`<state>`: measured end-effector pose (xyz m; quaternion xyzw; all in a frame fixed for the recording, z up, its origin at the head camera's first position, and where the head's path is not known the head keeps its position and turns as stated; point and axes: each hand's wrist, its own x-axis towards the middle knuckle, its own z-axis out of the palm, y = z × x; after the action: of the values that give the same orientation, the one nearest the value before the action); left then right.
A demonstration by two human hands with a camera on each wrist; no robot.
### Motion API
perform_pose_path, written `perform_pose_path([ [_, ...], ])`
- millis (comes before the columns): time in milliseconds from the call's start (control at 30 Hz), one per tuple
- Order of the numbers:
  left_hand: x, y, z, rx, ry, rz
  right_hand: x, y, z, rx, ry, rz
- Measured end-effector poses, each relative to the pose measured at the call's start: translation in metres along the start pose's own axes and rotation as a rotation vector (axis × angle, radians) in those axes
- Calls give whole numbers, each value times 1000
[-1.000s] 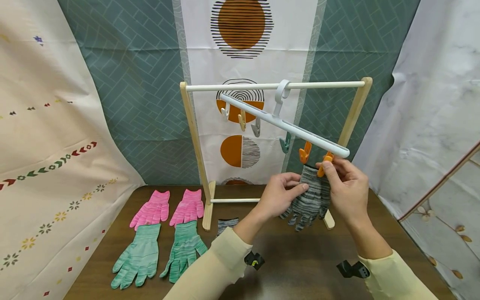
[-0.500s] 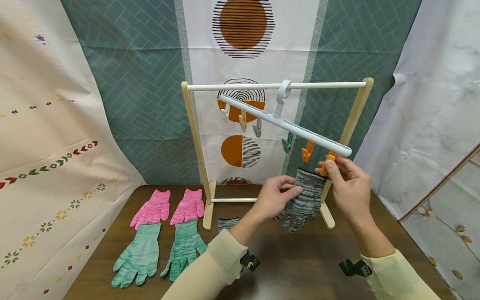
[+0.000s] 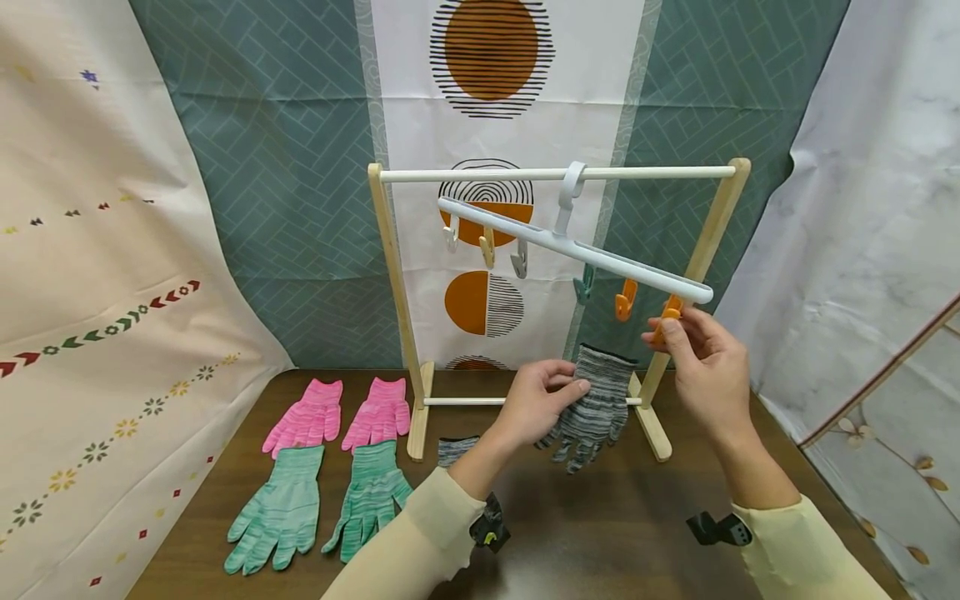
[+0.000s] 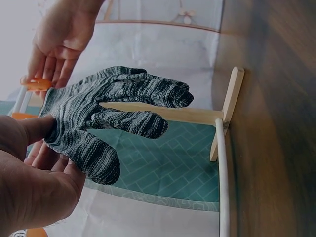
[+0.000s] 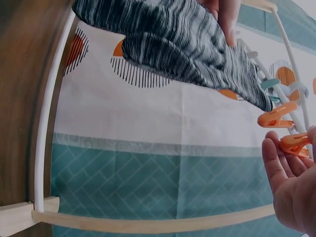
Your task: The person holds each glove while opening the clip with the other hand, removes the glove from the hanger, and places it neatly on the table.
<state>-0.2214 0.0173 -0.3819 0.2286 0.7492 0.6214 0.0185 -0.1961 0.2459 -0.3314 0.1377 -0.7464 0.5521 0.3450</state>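
Observation:
A grey-and-black striped knit glove (image 3: 596, 392) dangles fingers-down from my left hand (image 3: 536, 402), which pinches its edge between thumb and fingers. My right hand (image 3: 708, 362) pinches the orange clip (image 3: 667, 317) at the right end of a pale hanger (image 3: 570, 246). That hanger hooks over the rack's white top rod and tilts down to the right. In the right wrist view the glove's cuff (image 5: 264, 101) lies apart from the held clip (image 5: 295, 144). Beside it hangs a second orange clip (image 3: 626, 300), with a green clip (image 3: 584, 283) further left.
Pink gloves (image 3: 306, 417) and green gloves (image 3: 277, 508) lie on the table's left side. Another grey glove (image 3: 456, 450) is partly hidden behind my left forearm. The wooden rack (image 3: 393, 275) stands before a patterned cloth backdrop (image 3: 292, 208).
The glove has moved left and down with my left hand, away from the end clip. My right hand has shifted slightly right and up with the clip, and the hanger's right end has risen.

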Motion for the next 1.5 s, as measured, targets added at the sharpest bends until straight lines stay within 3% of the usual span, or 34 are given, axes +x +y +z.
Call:
perform_pose_path([
  [500, -12, -15, -10, -36, 47, -6, 10, 11, -4, -9, 12, -36],
  [867, -21, -24, -17, -93, 66, -91, 17, 16, -5, 75, 69, -40],
  [1167, -25, -29, -21, -172, 77, -138, 21, 19, -7, 71, 80, -29],
  [1500, -32, -39, -26, -168, 86, -174, 24, 21, -8, 55, 88, -19],
])
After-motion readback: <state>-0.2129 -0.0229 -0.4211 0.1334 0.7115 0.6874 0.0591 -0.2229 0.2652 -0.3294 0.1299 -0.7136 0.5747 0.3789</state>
